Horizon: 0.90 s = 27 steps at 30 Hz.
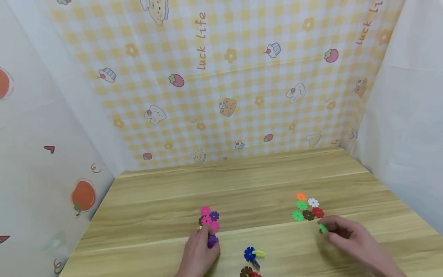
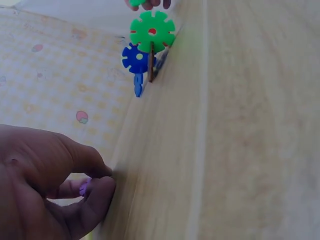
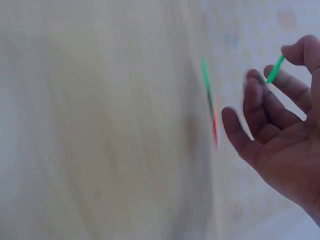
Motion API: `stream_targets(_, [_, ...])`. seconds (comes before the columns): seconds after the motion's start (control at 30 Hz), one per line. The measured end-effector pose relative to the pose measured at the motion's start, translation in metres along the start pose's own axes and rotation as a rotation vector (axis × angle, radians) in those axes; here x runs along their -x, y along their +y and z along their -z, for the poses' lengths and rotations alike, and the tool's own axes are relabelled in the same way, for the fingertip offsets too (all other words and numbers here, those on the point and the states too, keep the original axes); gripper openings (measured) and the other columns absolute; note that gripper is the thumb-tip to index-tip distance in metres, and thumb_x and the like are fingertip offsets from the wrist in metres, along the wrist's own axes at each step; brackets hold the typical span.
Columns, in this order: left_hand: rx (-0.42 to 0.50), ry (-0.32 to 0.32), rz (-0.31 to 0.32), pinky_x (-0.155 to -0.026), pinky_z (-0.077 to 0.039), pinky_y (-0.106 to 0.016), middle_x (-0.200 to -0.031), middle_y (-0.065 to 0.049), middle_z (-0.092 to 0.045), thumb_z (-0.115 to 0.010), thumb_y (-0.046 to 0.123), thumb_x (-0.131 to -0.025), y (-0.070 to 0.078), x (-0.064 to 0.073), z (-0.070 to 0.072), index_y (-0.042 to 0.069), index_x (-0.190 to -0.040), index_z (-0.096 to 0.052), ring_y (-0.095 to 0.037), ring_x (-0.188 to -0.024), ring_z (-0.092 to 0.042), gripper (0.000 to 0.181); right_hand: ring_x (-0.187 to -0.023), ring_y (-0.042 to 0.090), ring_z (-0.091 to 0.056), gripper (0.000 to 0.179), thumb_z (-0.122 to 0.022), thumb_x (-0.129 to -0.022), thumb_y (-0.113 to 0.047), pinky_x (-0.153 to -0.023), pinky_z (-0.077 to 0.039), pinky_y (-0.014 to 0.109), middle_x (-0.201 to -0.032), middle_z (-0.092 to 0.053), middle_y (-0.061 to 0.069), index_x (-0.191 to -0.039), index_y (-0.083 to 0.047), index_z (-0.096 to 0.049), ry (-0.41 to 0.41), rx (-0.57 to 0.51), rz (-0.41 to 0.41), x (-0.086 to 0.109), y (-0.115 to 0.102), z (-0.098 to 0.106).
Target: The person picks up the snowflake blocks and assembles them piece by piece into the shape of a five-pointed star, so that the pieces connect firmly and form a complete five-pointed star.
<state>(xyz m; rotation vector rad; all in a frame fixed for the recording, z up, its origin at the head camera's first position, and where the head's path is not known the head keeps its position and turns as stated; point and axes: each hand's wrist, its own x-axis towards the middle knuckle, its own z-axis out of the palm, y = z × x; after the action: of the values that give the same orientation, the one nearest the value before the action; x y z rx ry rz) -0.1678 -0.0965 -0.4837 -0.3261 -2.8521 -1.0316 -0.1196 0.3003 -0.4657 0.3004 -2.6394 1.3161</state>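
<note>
My left hand (image 1: pixel 200 250) is low at the table, its thumb and fingers curled round a purple snowflake disc (image 1: pixel 212 241). In the left wrist view, part of that purple disc (image 2: pixel 85 187) shows between the fingers; the rest is hidden. Just beyond this hand lies a cluster of pink discs (image 1: pixel 206 220) and a purple one. My right hand (image 1: pixel 351 234) pinches a green snowflake disc (image 3: pixel 275 70) between thumb and finger, its other fingers spread loosely. Close beyond it lie a red disc (image 1: pixel 318 212), a brown disc (image 1: pixel 308 215) and green discs (image 1: pixel 297 216).
Between the hands, a blue disc (image 1: pixel 249 254) is joined with yellow and blue pieces. Nearer the front edge of view sit brown (image 1: pixel 246 271) and red pieces. An orange disc (image 1: pixel 301 196) and a white disc (image 1: pixel 313 202) lie at the right. Patterned cloth (image 1: pixel 228 84) backs the wooden table (image 1: pixel 159 200).
</note>
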Motion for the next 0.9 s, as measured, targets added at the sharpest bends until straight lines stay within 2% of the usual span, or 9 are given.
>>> stream_targets(0.1, [0.036, -0.028, -0.013, -0.056, -0.040, -0.023, -0.076, 0.006, -0.059, -0.073, 0.009, -0.076, 0.000, 0.002, 0.001, 0.014, -0.091, -0.060, -0.007, -0.065, -0.050, 0.020, -0.076, 0.005, -0.061, 0.033, -0.070, -0.083, 0.003, -0.063, -0.052, 0.021, -0.092, -0.069, -0.003, -0.112, -0.012, -0.067, 0.055, 0.014, 0.126, 0.008, -0.028, -0.026])
stream_targets(0.23, [0.145, -0.041, 0.028, -0.057, -0.042, -0.020, -0.075, 0.012, -0.062, -0.072, 0.012, -0.080, 0.008, 0.009, 0.005, 0.020, -0.090, -0.065, 0.000, -0.064, -0.052, 0.015, -0.076, -0.001, -0.062, 0.046, -0.080, -0.072, 0.000, -0.065, -0.052, 0.019, -0.088, -0.069, -0.016, -0.110, -0.022, -0.069, 0.131, 0.122, 0.238, 0.015, -0.065, -0.054])
stream_targets(0.33, [0.322, -0.085, 0.061, -0.061, -0.049, -0.019, -0.078, 0.012, -0.065, -0.073, 0.014, -0.081, 0.023, 0.019, 0.012, 0.020, -0.090, -0.069, -0.001, -0.069, -0.058, 0.011, -0.073, -0.004, -0.058, 0.052, -0.086, -0.063, -0.003, -0.063, -0.049, 0.014, -0.087, -0.065, -0.023, -0.107, -0.024, -0.070, 0.184, 0.194, 0.324, 0.018, -0.088, -0.066])
stream_targets(0.5, [0.716, -0.228, 0.070, -0.069, -0.055, -0.023, -0.087, 0.002, -0.071, -0.073, 0.020, -0.084, 0.053, 0.035, 0.028, 0.014, -0.096, -0.073, -0.010, -0.079, -0.066, 0.013, -0.073, -0.006, -0.056, 0.053, -0.089, -0.059, -0.007, -0.063, -0.044, 0.005, -0.091, -0.064, -0.023, -0.106, -0.024, -0.070, 0.245, 0.244, 0.400, 0.023, -0.118, -0.075])
stream_targets(0.6, [0.885, -0.296, 0.044, -0.070, -0.057, -0.025, -0.091, -0.002, -0.072, -0.071, 0.020, -0.087, 0.066, 0.043, 0.035, 0.009, -0.100, -0.073, -0.013, -0.079, -0.068, 0.018, -0.075, -0.006, -0.058, 0.047, -0.088, -0.066, -0.014, -0.064, -0.045, 0.004, -0.094, -0.065, -0.020, -0.109, -0.022, -0.070, 0.203, 0.203, 0.460, 0.024, -0.132, -0.078])
stream_targets(0.73, [1.014, -0.376, -0.014, -0.070, -0.057, -0.023, -0.096, -0.003, -0.071, -0.068, 0.016, -0.090, 0.074, 0.051, 0.039, 0.002, -0.106, -0.070, -0.011, -0.078, -0.068, 0.022, -0.076, -0.006, -0.059, 0.039, -0.085, -0.073, -0.019, -0.063, -0.046, 0.005, -0.095, -0.064, -0.017, -0.110, -0.019, -0.071, 0.162, 0.109, 0.539, 0.024, -0.145, -0.088])
stream_targets(0.8, [1.048, -0.400, -0.057, -0.072, -0.057, -0.023, -0.099, -0.006, -0.070, -0.066, 0.013, -0.091, 0.074, 0.054, 0.039, 0.001, -0.109, -0.069, -0.010, -0.080, -0.068, 0.021, -0.076, -0.006, -0.059, 0.039, -0.085, -0.073, -0.017, -0.061, -0.045, 0.005, -0.094, -0.064, -0.016, -0.109, -0.018, -0.071, 0.160, 0.077, 0.567, 0.023, -0.149, -0.093])
stream_targets(0.83, [1.062, -0.409, -0.098, -0.074, -0.058, -0.025, -0.100, -0.009, -0.070, -0.065, 0.011, -0.092, 0.073, 0.055, 0.039, -0.001, -0.110, -0.068, -0.011, -0.083, -0.068, 0.022, -0.075, -0.006, -0.058, 0.037, -0.084, -0.074, -0.016, -0.061, -0.045, 0.004, -0.093, -0.064, -0.016, -0.109, -0.018, -0.071, 0.163, 0.069, 0.570, 0.023, -0.151, -0.095])
stream_targets(0.9, [1.058, -0.422, -0.158, -0.077, -0.057, -0.026, -0.103, -0.011, -0.069, -0.063, 0.009, -0.093, 0.072, 0.055, 0.039, -0.002, -0.112, -0.068, -0.011, -0.088, -0.067, 0.023, -0.075, -0.006, -0.058, 0.037, -0.084, -0.074, -0.015, -0.061, -0.045, 0.005, -0.093, -0.065, -0.014, -0.109, -0.016, -0.071, 0.160, 0.051, 0.594, 0.021, -0.152, -0.097])
